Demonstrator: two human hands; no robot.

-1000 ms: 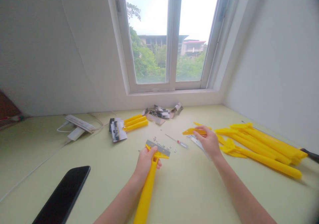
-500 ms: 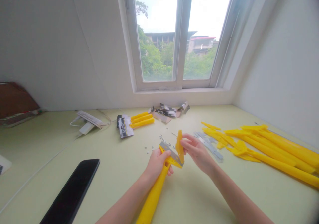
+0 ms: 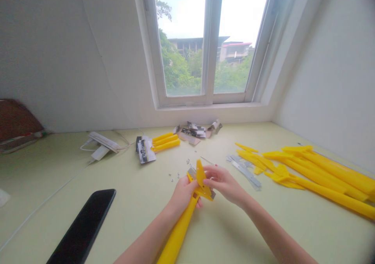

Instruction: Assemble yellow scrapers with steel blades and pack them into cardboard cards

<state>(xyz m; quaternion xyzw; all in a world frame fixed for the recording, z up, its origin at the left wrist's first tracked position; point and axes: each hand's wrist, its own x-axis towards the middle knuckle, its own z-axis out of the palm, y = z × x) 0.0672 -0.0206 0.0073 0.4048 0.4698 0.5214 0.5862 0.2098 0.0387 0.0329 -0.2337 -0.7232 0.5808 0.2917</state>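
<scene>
Desk (image 3: 140,205), torn packets (image 3: 190,133), left hand (image 3: 183,195) gripping scraper (image 3: 178,232)

Head-worn view faces forward and down, close over the left hand (image 3: 184,195) and right hand (image 3: 224,184) (window (image 3: 181,41) at upper centre).

A black smartphone (image 3: 83,227) lies face up on the pale green desk (image 3: 43,174) to your left. Past it, a white cable (image 3: 84,148) loops around a white charger block (image 3: 100,153) and a flat white packet (image 3: 103,141). A brown case (image 3: 14,119) sits against the wall at your far left, and a small white scrap (image 3: 3,197) sits at the desk's left edge. Ahead of you, the white-framed window (image 3: 209,41) looks out on green trees (image 3: 175,68) and a red-roofed building (image 3: 236,51).
</scene>
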